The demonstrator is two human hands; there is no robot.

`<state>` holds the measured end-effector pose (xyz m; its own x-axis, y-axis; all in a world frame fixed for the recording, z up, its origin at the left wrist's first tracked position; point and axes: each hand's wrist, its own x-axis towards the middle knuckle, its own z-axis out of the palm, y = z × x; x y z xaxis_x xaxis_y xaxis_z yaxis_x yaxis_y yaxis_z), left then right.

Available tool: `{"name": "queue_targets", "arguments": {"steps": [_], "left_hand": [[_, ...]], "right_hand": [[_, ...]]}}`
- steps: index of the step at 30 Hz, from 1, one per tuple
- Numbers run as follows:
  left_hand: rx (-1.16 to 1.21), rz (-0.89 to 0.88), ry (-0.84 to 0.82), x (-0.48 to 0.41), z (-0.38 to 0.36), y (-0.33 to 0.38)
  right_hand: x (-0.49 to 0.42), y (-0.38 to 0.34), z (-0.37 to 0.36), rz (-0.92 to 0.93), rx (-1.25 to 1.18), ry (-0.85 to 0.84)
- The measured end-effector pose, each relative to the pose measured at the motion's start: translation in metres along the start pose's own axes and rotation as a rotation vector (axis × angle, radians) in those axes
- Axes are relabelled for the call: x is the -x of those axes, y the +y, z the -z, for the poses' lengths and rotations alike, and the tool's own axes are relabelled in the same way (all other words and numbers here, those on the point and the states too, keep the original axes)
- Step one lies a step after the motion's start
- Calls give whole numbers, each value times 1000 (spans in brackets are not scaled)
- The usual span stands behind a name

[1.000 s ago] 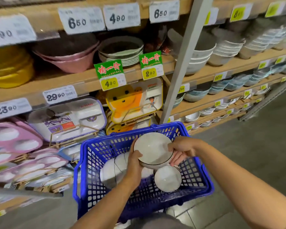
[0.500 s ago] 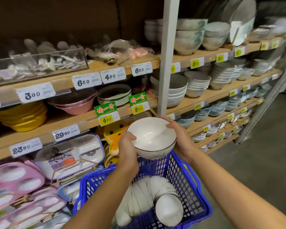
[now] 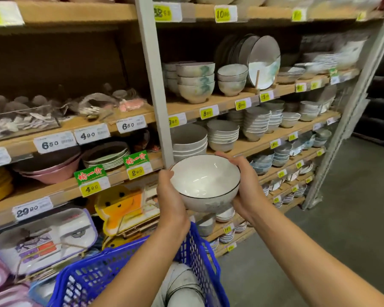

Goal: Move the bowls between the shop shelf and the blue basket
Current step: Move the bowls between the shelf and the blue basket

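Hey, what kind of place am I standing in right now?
Most likely a homeware shop's tableware aisle: wooden shelves carry stacked bowls, printed price tags run along their edges, and a blue basket sits below the white bowl held between the left hand and right hand.

grey post [image 3: 155,85] just beyond my left hand [image 3: 171,196], stacked grey bowls [image 3: 190,140] filling the shelf [image 3: 246,148] straight ahead of both hands, blue basket [image 3: 93,278] below my wrists, open floor [image 3: 353,229] to the right of my right hand [image 3: 246,191]

Forearms outstretched; left hand [image 3: 171,196] and right hand [image 3: 248,191] either side of the bowl [image 3: 204,180] (fingers [image 3: 225,156] curled)
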<state>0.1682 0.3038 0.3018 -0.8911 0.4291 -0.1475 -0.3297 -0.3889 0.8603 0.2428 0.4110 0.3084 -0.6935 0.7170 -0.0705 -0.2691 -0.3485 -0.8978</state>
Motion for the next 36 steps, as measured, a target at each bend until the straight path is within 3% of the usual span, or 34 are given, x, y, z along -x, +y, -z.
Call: {"name": "queue_targets", "arguments": {"steps": [8, 15, 24, 36], "left_hand": [[5, -108, -69, 28, -118, -44], [13, -124, -66, 25, -180, -52], [2, -168, 45, -43, -212, -33], [-4, -203, 75, -139, -229, 0]], "right_hand": [[-7, -84, 101, 80, 73, 2], [-39, -124, 142, 76, 70, -22], [-119, -145, 121, 43, 57, -104], [-220, -152, 72, 0, 42, -148]]}}
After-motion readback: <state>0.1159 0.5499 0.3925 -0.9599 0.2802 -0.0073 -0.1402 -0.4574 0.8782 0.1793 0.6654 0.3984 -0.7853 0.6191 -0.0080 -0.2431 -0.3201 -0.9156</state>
